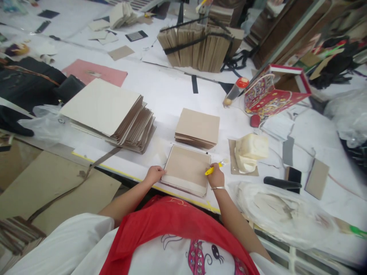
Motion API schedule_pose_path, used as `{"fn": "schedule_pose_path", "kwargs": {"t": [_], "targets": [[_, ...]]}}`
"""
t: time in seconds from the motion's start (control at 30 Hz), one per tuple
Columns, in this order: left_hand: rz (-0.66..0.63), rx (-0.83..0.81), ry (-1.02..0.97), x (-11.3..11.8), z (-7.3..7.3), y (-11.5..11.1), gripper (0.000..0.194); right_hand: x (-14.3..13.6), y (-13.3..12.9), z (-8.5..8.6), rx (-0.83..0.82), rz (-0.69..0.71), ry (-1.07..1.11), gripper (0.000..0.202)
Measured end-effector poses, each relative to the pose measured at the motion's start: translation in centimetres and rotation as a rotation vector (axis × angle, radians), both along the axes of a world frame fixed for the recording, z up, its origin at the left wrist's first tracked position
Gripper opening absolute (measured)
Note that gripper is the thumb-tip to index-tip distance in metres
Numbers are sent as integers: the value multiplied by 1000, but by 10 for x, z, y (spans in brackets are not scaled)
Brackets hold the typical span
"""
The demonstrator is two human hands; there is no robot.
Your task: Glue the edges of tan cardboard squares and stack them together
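A short stack of tan boards (pixel 186 168) lies at the near edge of the white table. My left hand (pixel 155 174) pinches its left edge, with the thumb and fingers together. On the right side of the stack, my right hand (pixel 215 176) is closed round a yellow-handled brush (pixel 213 168), its bristles pointing up and to the right. Just beyond is a small pile of brown boards (pixel 197 126). Right of my right hand, a cut-open whitish plastic container (pixel 252 147) sits on a piece of board.
A tall stack of large boards (pixel 103 107) stands at the left. Strapped boards (pixel 197 46) stand at the back. A red patterned bag (pixel 272 95) and a red-capped bottle (pixel 236 91) are at the right, with a black-handled tool (pixel 282 183) and plastic wrapping (pixel 266 206) nearer.
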State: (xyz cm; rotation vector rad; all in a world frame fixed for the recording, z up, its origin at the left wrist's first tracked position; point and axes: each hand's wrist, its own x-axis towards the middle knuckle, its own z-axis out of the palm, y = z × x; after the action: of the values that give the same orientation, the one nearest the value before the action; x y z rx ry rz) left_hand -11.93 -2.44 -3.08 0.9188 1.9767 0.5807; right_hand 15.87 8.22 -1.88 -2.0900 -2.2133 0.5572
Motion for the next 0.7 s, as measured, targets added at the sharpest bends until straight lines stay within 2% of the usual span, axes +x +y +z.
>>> {"fn": "schedule_pose_path", "kwargs": {"t": [0.13, 0.23, 0.3, 0.4, 0.5, 0.6, 0.7], "targets": [[-90, -33, 75, -4, 5, 2, 25, -5, 2, 9, -48, 3, -78, 23], [-250, -11, 372, -7, 19, 1, 28, -5, 3, 26, -47, 8, -158, 28], [-360, 95, 584, -5, 30, 1, 28, -2, 1, 43, 32, 6, -153, 35], [-559, 326, 691, 7, 42, 4, 25, -4, -1, 73, 161, -26, 66, 44], [-744, 486, 650, 26, 43, 13, 24, -26, 4, 91, 86, -71, 547, 49], [-845, 464, 627, 40, 37, 21, 24, -67, 15, 86, -163, -146, 884, 50], [-885, 406, 643, 43, 30, 25, 23, -109, 25, 65, -292, -192, 943, 36]]}}
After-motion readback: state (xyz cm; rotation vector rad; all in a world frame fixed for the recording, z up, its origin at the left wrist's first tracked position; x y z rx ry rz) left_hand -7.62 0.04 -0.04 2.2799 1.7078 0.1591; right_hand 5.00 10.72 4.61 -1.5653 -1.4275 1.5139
